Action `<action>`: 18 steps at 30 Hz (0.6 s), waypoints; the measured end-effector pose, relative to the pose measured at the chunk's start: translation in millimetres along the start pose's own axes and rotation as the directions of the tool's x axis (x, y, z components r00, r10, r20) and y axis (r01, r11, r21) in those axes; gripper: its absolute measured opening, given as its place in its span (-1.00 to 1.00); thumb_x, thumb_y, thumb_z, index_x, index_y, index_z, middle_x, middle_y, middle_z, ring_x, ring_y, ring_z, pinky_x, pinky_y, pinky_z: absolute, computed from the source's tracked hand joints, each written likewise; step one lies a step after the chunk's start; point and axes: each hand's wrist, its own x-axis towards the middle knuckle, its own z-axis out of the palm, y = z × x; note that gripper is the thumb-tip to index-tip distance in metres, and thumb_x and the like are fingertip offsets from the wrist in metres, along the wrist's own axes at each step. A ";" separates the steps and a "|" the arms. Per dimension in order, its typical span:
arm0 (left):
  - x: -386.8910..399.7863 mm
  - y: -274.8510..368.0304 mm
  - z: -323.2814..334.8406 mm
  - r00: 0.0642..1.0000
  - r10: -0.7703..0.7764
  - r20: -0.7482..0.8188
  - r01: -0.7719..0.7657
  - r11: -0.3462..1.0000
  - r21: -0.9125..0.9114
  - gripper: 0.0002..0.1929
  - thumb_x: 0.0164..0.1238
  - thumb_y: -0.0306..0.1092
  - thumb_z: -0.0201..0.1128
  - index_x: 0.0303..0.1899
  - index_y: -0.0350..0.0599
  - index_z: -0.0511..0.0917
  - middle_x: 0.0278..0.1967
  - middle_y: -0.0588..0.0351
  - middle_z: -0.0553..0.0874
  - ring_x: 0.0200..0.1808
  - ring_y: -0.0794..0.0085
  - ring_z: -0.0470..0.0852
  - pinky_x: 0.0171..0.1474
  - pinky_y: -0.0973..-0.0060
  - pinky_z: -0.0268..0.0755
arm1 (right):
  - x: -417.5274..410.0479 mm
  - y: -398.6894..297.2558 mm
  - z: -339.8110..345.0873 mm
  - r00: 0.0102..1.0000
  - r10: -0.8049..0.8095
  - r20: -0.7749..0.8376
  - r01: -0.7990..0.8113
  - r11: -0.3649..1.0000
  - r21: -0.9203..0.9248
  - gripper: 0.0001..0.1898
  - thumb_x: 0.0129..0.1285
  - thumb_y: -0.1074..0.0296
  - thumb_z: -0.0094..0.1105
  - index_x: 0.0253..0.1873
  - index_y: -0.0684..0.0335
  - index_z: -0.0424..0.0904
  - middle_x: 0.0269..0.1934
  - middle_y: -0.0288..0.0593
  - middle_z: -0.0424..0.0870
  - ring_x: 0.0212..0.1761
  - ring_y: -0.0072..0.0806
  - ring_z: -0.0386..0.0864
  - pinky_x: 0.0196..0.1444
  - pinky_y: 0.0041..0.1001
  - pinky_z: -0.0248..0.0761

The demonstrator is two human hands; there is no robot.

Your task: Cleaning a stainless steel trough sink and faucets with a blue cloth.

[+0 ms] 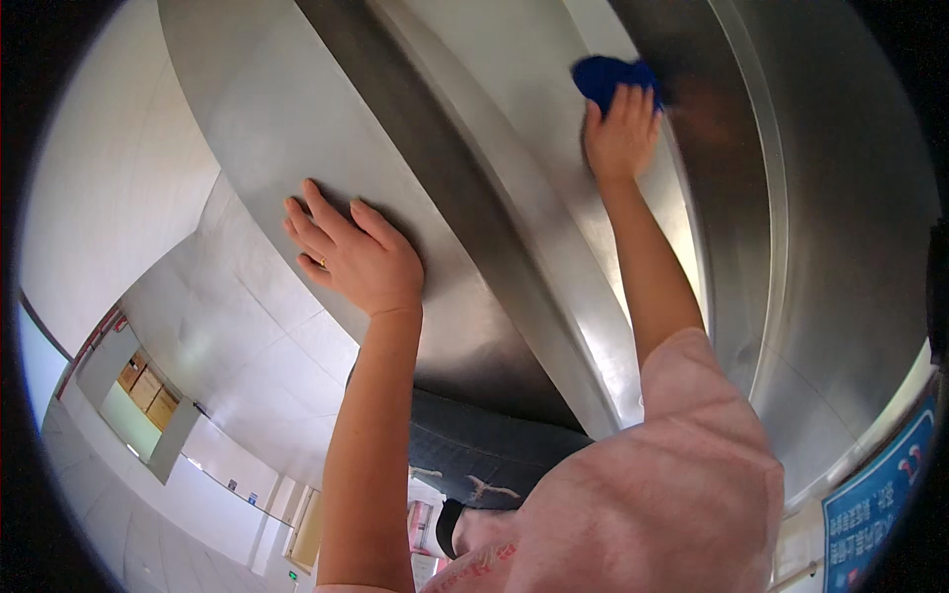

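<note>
My right hand (621, 141) presses a dark blue cloth (609, 78) against a pale metal surface in the upper right. The fingers lie over the cloth's lower part, close to the edge of a darker metal strip. My left hand (363, 259) rests with spread fingers on a flat brushed-metal panel (274, 96) and holds nothing; a ring is on one finger. Between the two hands run a dark recessed band (445, 163) and a lighter rounded metal ledge (511, 170).
A large curved metal panel (838, 222) stands at the right. A blue sign (878, 504) bearing writing is at the lower right. Tiled wall (259, 326) and an opening with cardboard boxes (148, 389) show at the lower left. Dark jeans (489, 437) are below the panel.
</note>
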 end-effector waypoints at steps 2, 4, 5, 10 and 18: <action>2.1 0.0 -4.5 0.999 -0.014 0.038 0.016 0.999 -0.034 -0.46 0.44 -0.14 -0.17 0.38 -0.12 0.13 0.40 -0.17 0.12 0.45 -0.01 -0.01 0.36 -0.08 -0.18 | 26.4 -26.4 7.5 0.999 -0.036 -0.017 0.036 0.999 0.031 -0.41 0.35 -0.08 -0.16 0.29 0.23 0.34 0.34 -0.07 0.29 0.46 -0.21 0.06 0.46 -0.12 -0.19; 2.3 1.2 -5.3 0.999 -0.022 0.050 0.024 0.999 -0.035 -0.46 0.44 -0.15 -0.17 0.38 -0.12 0.12 0.40 -0.17 0.11 0.45 0.01 -0.01 0.36 -0.07 -0.19 | 42.0 -47.9 12.0 0.997 -0.063 -0.054 0.069 0.993 0.097 -0.44 0.36 -0.06 -0.17 0.30 0.20 0.34 0.34 -0.11 0.30 0.46 -0.22 0.07 0.46 -0.12 -0.17; 1.1 1.5 -4.2 0.999 -0.021 0.049 0.023 0.999 -0.040 -0.46 0.44 -0.15 -0.17 0.38 -0.12 0.12 0.40 -0.17 0.11 0.45 0.01 -0.01 0.36 -0.07 -0.19 | 42.1 -56.4 11.4 0.996 -0.063 -0.058 0.068 0.993 0.093 -0.44 0.36 -0.06 -0.17 0.30 0.20 0.34 0.34 -0.11 0.30 0.46 -0.22 0.07 0.46 -0.12 -0.17; -2.6 -2.4 -0.8 1.000 -0.007 -0.007 0.007 1.000 -0.001 -0.48 0.46 -0.10 -0.18 0.38 -0.02 0.16 0.40 -0.09 0.15 0.42 0.05 0.09 0.34 -0.02 -0.10 | 7.1 -85.3 -4.1 0.930 -0.360 0.081 0.315 0.890 0.330 -0.55 0.30 0.10 -0.01 0.23 0.14 0.41 0.28 -0.18 0.38 0.41 -0.25 0.17 0.43 -0.13 -0.05; -3.8 0.4 1.1 1.000 -0.005 -0.001 0.005 1.000 0.024 -0.48 0.45 -0.10 -0.18 0.38 -0.01 0.15 0.39 -0.10 0.15 0.42 0.05 0.09 0.35 0.02 -0.10 | -133.5 -2.8 -37.1 0.728 -0.637 0.254 0.443 0.719 0.535 -0.62 0.21 0.24 0.13 0.13 0.13 0.49 0.17 -0.19 0.48 0.36 -0.27 0.26 0.41 -0.16 0.03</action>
